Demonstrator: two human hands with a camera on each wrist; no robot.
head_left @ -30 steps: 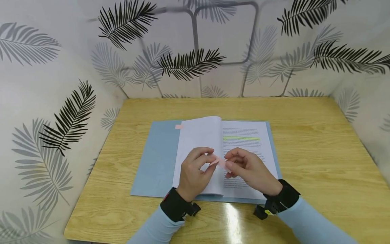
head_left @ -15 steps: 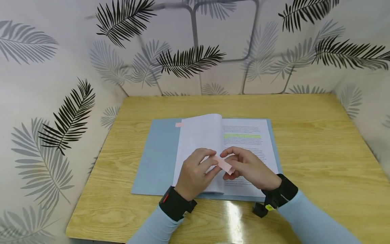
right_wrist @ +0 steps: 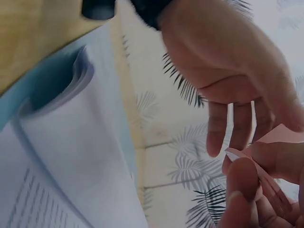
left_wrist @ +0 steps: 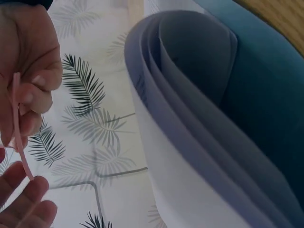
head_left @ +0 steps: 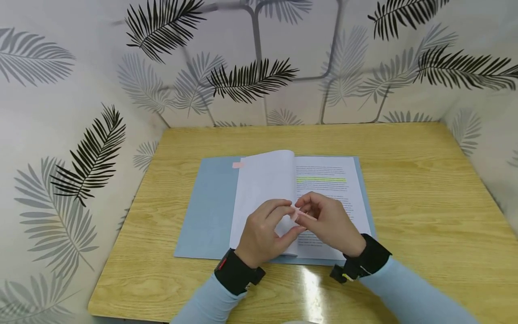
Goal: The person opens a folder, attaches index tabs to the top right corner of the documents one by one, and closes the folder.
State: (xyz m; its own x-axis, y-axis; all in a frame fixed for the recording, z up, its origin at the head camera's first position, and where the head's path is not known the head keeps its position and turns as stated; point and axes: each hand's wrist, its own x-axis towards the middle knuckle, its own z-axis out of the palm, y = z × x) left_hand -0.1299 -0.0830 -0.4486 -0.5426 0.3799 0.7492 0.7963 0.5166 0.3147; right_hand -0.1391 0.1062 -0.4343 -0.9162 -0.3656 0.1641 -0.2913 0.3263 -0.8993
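A small pad of pink sticky notes [head_left: 296, 214] is between my two hands, above the open document [head_left: 263, 180]. My right hand [head_left: 333, 227] pinches it between thumb and fingers; in the right wrist view the pink layers [right_wrist: 273, 185] stand edge-on in that grip. My left hand [head_left: 260, 234] has its fingertips against the pad's near side, with its thumb apart below. In the left wrist view the pad [left_wrist: 17, 124] shows as a thin strip, its lower end by the left fingertips. A pink tab [head_left: 238, 165] sticks out from the turned page's upper left edge.
The document's blue cover [head_left: 210, 202] lies on the wooden table [head_left: 421, 193]. A yellow highlighted line [head_left: 321, 179] crosses the printed right page. Turned pages [left_wrist: 185, 137] curl upward beside the hands. A leaf-patterned curtain [head_left: 291, 49] surrounds the table's back and sides.
The pink pad has turned from its flat face to nearly edge-on. My left thumb has come away from it, and my right hand has moved slightly left.
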